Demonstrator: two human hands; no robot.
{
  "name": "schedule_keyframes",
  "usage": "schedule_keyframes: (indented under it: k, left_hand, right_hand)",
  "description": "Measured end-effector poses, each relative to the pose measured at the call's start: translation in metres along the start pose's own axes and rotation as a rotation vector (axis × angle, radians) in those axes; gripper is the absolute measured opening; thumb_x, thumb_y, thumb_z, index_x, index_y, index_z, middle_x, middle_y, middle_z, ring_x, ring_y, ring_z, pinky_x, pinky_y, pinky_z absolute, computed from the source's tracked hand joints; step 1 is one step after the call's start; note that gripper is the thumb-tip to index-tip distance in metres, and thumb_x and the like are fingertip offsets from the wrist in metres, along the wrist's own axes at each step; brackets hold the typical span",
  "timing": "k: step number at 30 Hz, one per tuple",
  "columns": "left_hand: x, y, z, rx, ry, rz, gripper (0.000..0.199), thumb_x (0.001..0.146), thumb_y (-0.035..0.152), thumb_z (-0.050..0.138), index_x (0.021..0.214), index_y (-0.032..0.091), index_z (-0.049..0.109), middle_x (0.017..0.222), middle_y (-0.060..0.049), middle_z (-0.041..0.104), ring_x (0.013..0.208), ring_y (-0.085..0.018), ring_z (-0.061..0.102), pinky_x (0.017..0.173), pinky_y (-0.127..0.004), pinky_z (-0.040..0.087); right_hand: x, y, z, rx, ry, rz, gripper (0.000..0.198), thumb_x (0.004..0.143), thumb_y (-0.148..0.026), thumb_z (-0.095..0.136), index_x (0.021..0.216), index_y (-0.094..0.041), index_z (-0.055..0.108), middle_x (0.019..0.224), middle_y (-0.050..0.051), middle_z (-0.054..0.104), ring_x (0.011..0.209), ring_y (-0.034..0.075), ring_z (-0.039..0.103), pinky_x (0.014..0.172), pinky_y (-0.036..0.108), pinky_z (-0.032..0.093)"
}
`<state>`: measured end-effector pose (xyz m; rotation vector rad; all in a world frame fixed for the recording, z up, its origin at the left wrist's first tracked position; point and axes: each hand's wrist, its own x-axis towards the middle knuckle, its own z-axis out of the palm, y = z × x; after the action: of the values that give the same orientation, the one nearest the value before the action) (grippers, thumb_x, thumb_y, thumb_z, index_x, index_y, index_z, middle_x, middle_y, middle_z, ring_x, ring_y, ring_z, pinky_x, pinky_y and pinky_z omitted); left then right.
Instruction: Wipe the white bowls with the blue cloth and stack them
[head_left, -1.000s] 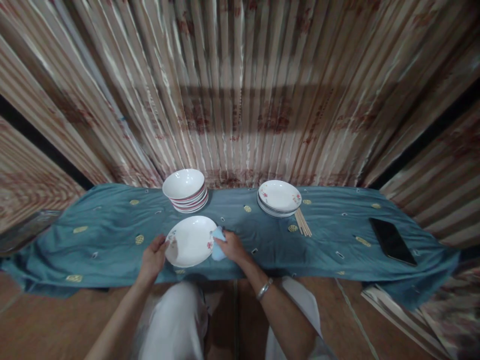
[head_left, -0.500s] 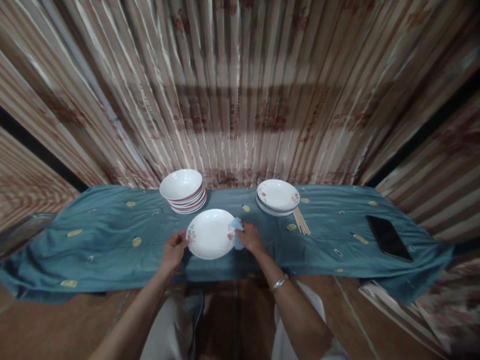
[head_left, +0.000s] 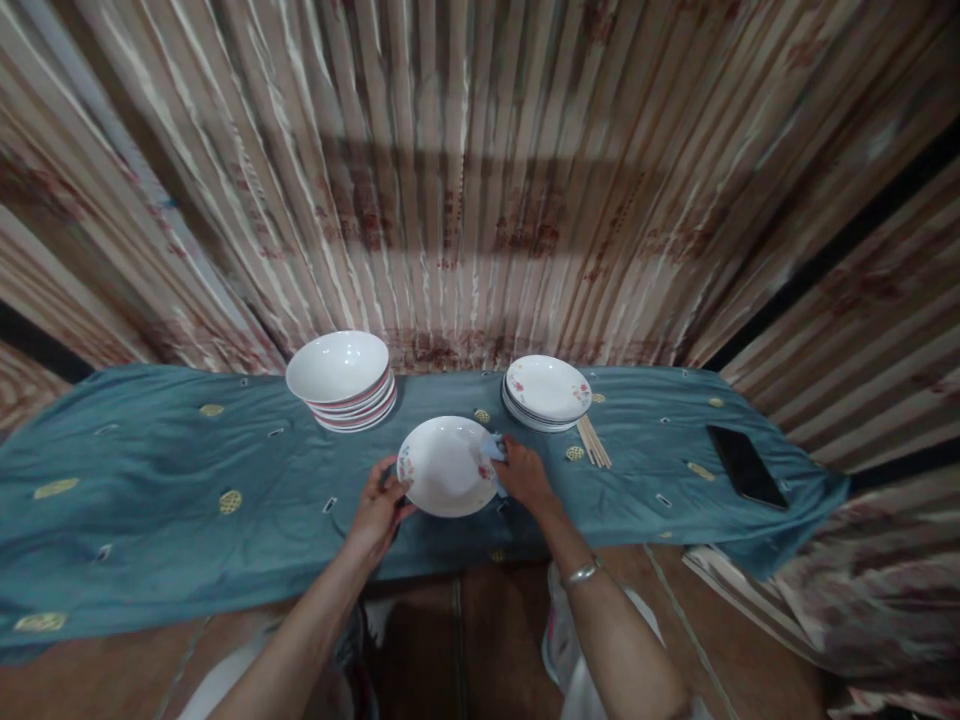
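Observation:
A white plate [head_left: 446,468] with small flower prints near its rim is held up over the front of the table. My left hand [head_left: 379,505] grips its left edge, thumb toward the top and fingers partly hidden beneath. At the right edge, my right hand [head_left: 525,472] pinches a light blue cloth [head_left: 493,447] against the rim. Behind and to the left stands a stack of white bowls [head_left: 341,368] with red bands. Behind and to the right is a stack of flowered plates [head_left: 548,388].
Several wooden chopsticks [head_left: 594,442] lie beside the plate stack. A black phone [head_left: 746,466] rests farther right. A teal cloth [head_left: 285,540] with yellow prints covers the table. Pleated curtains [head_left: 450,180] hang close behind it.
The held plate has shifted right relative to the bowls and is tilted a little. Both hands have moved with it, the blue cloth staying at its right rim. The camera view has turned slightly.

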<state>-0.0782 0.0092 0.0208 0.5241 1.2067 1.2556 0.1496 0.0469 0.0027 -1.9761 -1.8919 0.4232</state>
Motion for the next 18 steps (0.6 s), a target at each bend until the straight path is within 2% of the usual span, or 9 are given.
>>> schedule_keyframes:
  k: [2, 4, 7, 10, 14, 18]
  left_hand:
    - [0.003, -0.002, -0.002, -0.022, -0.002, -0.013, 0.055, 0.052, 0.018, 0.078, 0.103, 0.024, 0.057, 0.08, 0.003, 0.068, 0.068, -0.014, 0.062, 0.059, -0.025, 0.052]
    - [0.006, -0.004, -0.004, -0.033, -0.021, -0.033, 0.051, 0.053, 0.018, 0.077, 0.1, 0.022, 0.059, 0.083, 0.001, 0.069, 0.072, -0.015, 0.063, 0.062, -0.027, 0.053]
    - [0.01, -0.007, -0.007, -0.03, -0.084, -0.052, 0.047, 0.052, 0.021, 0.078, 0.097, 0.019, 0.064, 0.089, -0.003, 0.07, 0.083, -0.02, 0.066, 0.072, -0.032, 0.054]
    - [0.01, -0.008, -0.01, -0.03, -0.12, -0.048, 0.049, 0.051, 0.023, 0.08, 0.098, 0.019, 0.066, 0.094, -0.005, 0.071, 0.093, -0.025, 0.066, 0.082, -0.039, 0.053]
    - [0.003, -0.005, -0.012, -0.048, -0.13, -0.047, 0.051, 0.05, 0.022, 0.081, 0.099, 0.02, 0.065, 0.091, -0.003, 0.071, 0.089, -0.022, 0.066, 0.082, -0.039, 0.053]
    - [-0.005, -0.002, -0.013, -0.065, -0.149, -0.027, 0.054, 0.051, 0.023, 0.083, 0.102, 0.02, 0.065, 0.092, -0.003, 0.073, 0.091, -0.023, 0.068, 0.084, -0.039, 0.054]
  right_hand:
    - [-0.002, -0.002, -0.001, 0.016, 0.045, -0.071, 0.068, 0.083, -0.033, 0.068, 0.143, -0.011, 0.045, 0.133, 0.02, 0.06, 0.122, 0.03, 0.059, 0.102, 0.04, 0.046]
    - [-0.007, -0.005, -0.001, 0.027, 0.086, -0.151, 0.08, 0.082, -0.04, 0.07, 0.149, -0.01, 0.037, 0.147, 0.022, 0.047, 0.134, 0.033, 0.047, 0.109, 0.046, 0.04]
    - [-0.018, -0.012, -0.002, 0.022, 0.093, -0.262, 0.066, 0.089, -0.041, 0.061, 0.146, -0.012, 0.043, 0.152, 0.022, 0.041, 0.139, 0.032, 0.041, 0.113, 0.049, 0.037]
    - [-0.028, -0.02, -0.002, -0.028, 0.06, -0.324, 0.043, 0.095, -0.028, 0.05, 0.136, -0.015, 0.055, 0.149, 0.019, 0.046, 0.136, 0.03, 0.044, 0.111, 0.05, 0.038]
    - [-0.037, -0.027, -0.005, -0.172, -0.022, -0.322, 0.035, 0.09, -0.011, 0.049, 0.12, -0.013, 0.065, 0.143, 0.018, 0.053, 0.131, 0.029, 0.049, 0.11, 0.047, 0.039]
    - [-0.042, -0.032, -0.008, -0.22, -0.141, -0.357, 0.028, 0.085, -0.003, 0.05, 0.105, -0.011, 0.069, 0.126, 0.019, 0.064, 0.124, 0.025, 0.056, 0.111, 0.04, 0.038]
